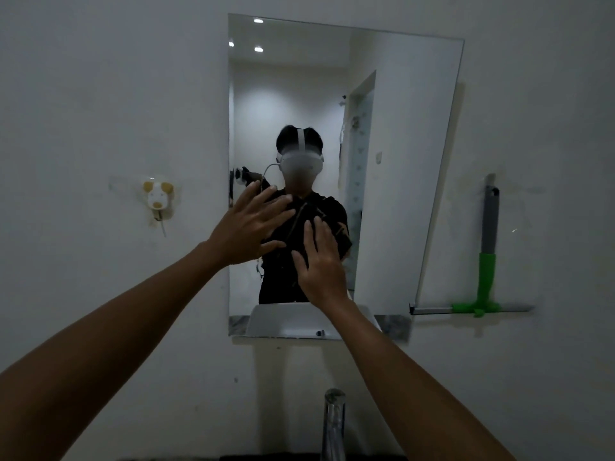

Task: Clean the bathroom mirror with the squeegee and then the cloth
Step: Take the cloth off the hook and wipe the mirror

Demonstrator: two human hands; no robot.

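Observation:
A frameless rectangular mirror (399,161) hangs on the white wall and reflects a person in a dark shirt. My left hand (248,224) and my right hand (321,261) are both raised in front of its lower middle, fingers spread, holding nothing. A squeegee (487,261) with a grey and green handle hangs on the wall to the right of the mirror, blade at the bottom, well apart from both hands. No cloth is in view.
A small dog-shaped hook (159,197) is stuck to the wall left of the mirror. A chrome tap (333,424) rises at the bottom centre, below the mirror. The mirror reflects a white basin and a doorway.

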